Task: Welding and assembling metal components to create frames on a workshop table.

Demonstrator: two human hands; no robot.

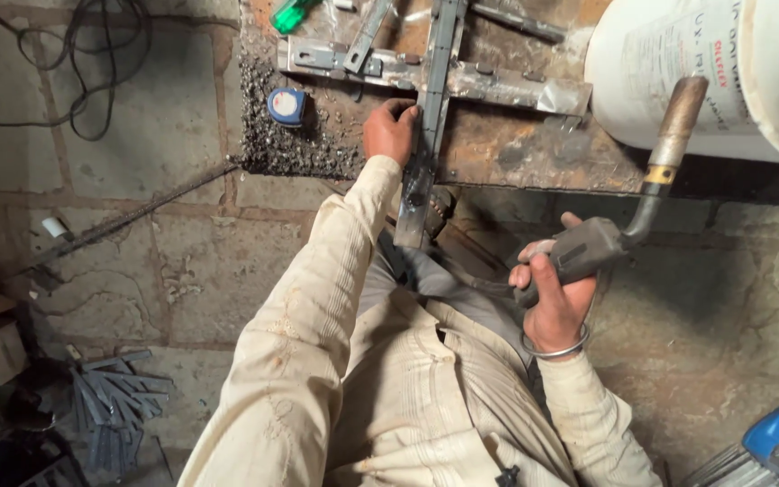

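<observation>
The long metal strip [429,117] lies on the rusty counter [516,144] with its long axis running from about twelve o'clock down to six o'clock. Its near end overhangs the counter's front edge and points toward the person's lap. It crosses over a second flat bar [462,79] that runs from nine to three o'clock, so the two make a cross.

The left hand [390,132] is the nearer one. It sits at the nine o'clock side of the strip, just below the crossing, with its fingers [402,112] curled together against the strip's left edge, pressing or pinching it. How far they wrap under cannot be told from this view. The left arm reaches up and forward from seven o'clock, with the sleeve nearly straight.

The right hand [555,293] is well apart from the strip, at about four o'clock from the crossing and off the counter, over the floor. Its fingers are clamped around the grey grip of a welding torch [628,198]. The torch's bent neck and brownish nozzle rise toward one o'clock, ending just beside the white bucket [678,72], so the nozzle points away from the strip. The wrist is cocked back, with a metal bangle [555,350] on it.

A blue tape measure [287,105] rests at nine o'clock from the left hand, near a heap of slag grit [286,144].
</observation>
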